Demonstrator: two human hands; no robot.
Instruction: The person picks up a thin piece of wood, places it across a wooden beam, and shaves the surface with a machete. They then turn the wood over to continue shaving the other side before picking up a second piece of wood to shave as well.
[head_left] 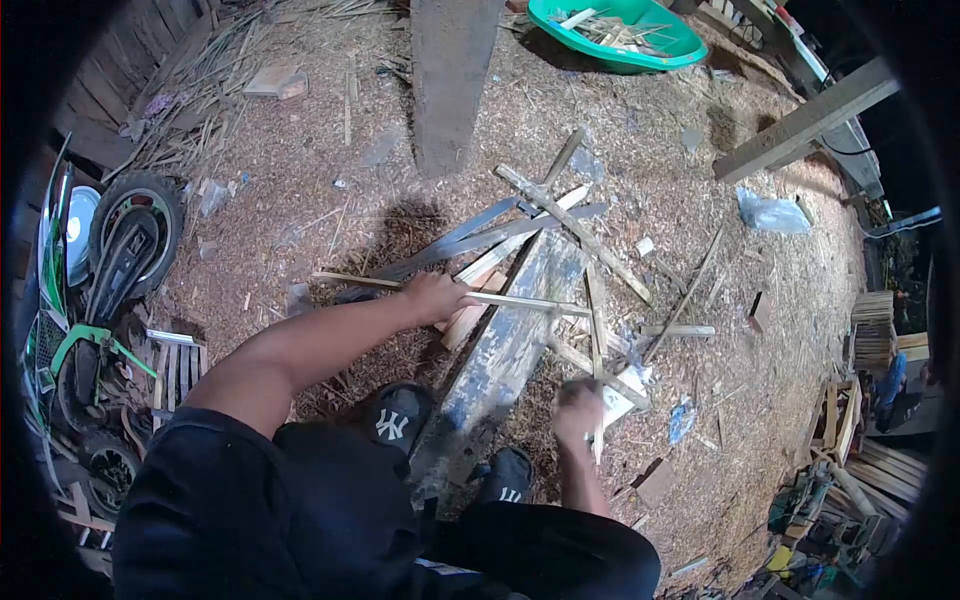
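Sawdust-strewn dirt floor, left fingers closed around a bamboo strip, right fingers round another

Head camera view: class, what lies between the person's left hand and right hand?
Between the left hand and the blurred right hand, the head view shows a long grey plank running diagonally.

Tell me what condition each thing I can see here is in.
Left hand: closed around a thin bamboo strip lying across the plank.
Right hand: blurred, gripping a pale stick.
Long grey wooden plank: lying flat on sawdust.
Green plastic basin: upright, holding wood offcuts.
Motorbike wheel: standing still.
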